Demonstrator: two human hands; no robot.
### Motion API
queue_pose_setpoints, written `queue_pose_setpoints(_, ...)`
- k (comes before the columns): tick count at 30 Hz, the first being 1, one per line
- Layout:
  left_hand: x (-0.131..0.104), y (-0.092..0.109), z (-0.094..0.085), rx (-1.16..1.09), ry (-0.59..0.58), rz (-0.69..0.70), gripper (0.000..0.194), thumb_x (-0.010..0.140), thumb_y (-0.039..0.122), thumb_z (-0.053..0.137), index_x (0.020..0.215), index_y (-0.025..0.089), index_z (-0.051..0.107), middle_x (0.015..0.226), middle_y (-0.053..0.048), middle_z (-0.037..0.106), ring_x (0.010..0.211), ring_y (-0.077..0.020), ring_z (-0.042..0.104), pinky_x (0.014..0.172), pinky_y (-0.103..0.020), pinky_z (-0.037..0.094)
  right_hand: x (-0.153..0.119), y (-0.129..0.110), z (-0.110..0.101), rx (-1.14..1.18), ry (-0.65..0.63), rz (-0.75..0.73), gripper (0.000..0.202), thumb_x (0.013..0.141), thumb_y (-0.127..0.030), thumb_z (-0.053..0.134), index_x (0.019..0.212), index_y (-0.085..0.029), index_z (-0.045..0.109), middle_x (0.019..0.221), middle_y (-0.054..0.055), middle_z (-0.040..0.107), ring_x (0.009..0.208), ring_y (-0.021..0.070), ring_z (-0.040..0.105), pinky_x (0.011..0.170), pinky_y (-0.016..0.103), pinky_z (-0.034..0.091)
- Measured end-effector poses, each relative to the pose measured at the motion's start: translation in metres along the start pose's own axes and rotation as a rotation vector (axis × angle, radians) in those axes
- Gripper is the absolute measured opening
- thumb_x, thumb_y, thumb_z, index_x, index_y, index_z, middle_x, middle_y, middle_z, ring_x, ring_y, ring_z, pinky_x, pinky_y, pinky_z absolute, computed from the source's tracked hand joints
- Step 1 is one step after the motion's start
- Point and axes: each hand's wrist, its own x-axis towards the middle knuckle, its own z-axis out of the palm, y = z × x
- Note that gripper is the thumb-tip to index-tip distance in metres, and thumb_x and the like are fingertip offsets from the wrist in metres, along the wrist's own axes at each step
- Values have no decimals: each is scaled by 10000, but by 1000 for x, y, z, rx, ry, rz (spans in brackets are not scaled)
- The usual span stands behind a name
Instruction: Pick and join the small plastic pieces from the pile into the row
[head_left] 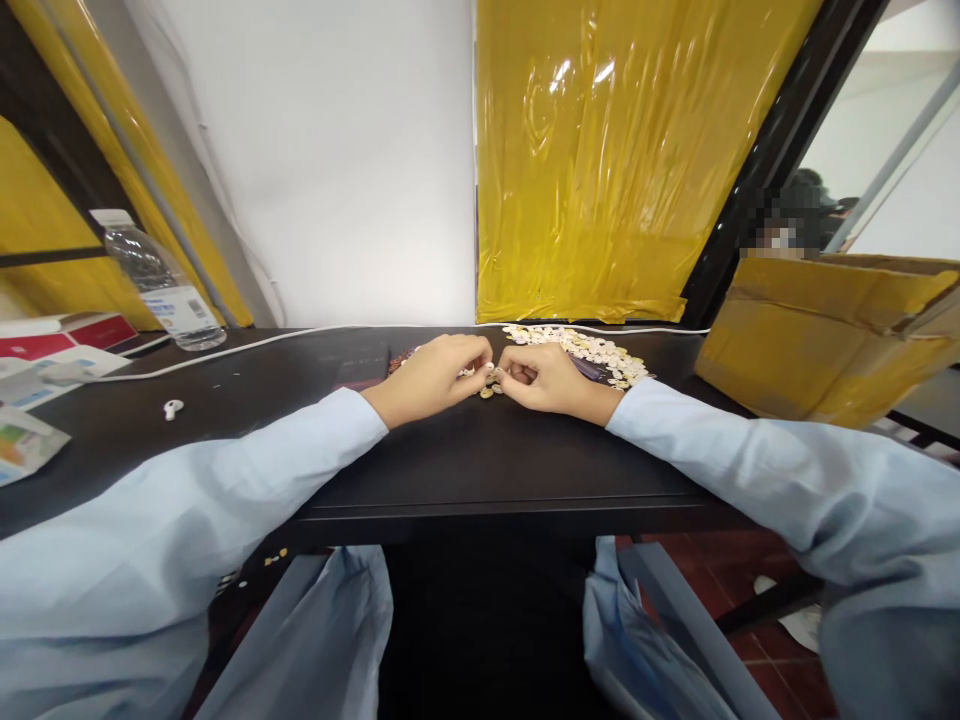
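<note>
My left hand [435,378] is closed in a pinch above the black desk, with a small pale button-like disc [490,368] at its fingertips. Almost touching it, my right hand [553,382] is also closed, thumb and forefinger together; whatever they hold is too small to make out. Just beneath the fingertips lie a few yellowish button-like discs [487,392]. Behind my right hand spreads a large pile of similar pale discs [600,352]. Reddish pieces [401,358] show behind my left hand, partly hidden by it.
A dark flat box [360,372] lies left of my left hand. Further left are a white earbud [173,409], a white cable [225,350], a water bottle [169,285] and packets. A cardboard box [817,335] stands at right, with a person beyond it.
</note>
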Motion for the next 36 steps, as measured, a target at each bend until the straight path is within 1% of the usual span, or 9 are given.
queue_pose_setpoints(4,-1,-7,-2,26,23,-73,91,904,211,512,848,178,575,853,-39,635,781,-192,583,726,-320,432,2,2,-3,-41,-27,95,91,740,-213,557,652,-194,547,557,-46,509,525,97,437,580,238,318)
queue_pose_setpoints(8,-4,-18,2,94,-14,-111,109,891,223,529,858,169,617,936,-81,652,905,-240,611,825,-368,465,4,7,-3,-116,-86,243,118,711,-229,569,613,-197,511,553,-39,515,535,107,438,569,249,289)
queue_pose_setpoints(10,-5,-22,4,102,-38,-135,144,900,240,526,849,171,642,964,-92,662,952,-255,622,868,-384,476,4,8,-3,-128,-95,278,146,713,-246,573,598,-198,497,563,-32,523,544,111,439,569,254,284)
queue_pose_setpoints(13,-5,-25,5,105,-63,-171,172,903,251,526,859,173,673,986,-94,672,976,-256,631,907,-388,489,5,9,-3,-136,-122,303,157,717,-253,579,594,-199,498,567,-29,531,549,114,438,572,259,280)
queue_pose_setpoints(16,-4,-26,1,145,-93,-210,194,893,232,525,943,161,698,1037,-107,675,1020,-268,631,948,-393,490,5,8,-3,-162,-155,338,177,719,-256,588,583,-200,490,556,-29,528,539,116,428,564,268,269)
queue_pose_setpoints(23,-6,-31,-11,418,-235,-374,414,892,145,429,1211,114,691,1158,-182,657,1094,-336,618,956,-445,488,5,11,-2,-227,-180,407,157,729,-264,607,604,-203,535,615,-13,601,585,135,488,577,274,291)
queue_pose_setpoints(28,-6,-30,-11,458,-336,-408,464,879,97,407,1227,171,705,1146,-139,706,1071,-314,654,887,-400,503,6,12,-2,-243,-123,414,115,763,-301,621,714,-205,581,699,-1,640,620,144,517,590,269,312)
queue_pose_setpoints(32,-6,-32,-11,458,-325,-402,435,865,86,424,1159,180,730,1116,-114,739,1036,-302,677,836,-375,510,6,11,-1,-252,-115,401,104,793,-306,615,783,-205,597,725,0,644,626,143,515,602,267,313)
queue_pose_setpoints(36,-7,-33,-11,431,-304,-413,386,856,115,465,1132,180,728,1125,-111,738,1032,-296,683,856,-367,519,6,9,-2,-257,-132,391,92,813,-293,602,803,-202,614,719,1,638,623,143,513,608,267,310)
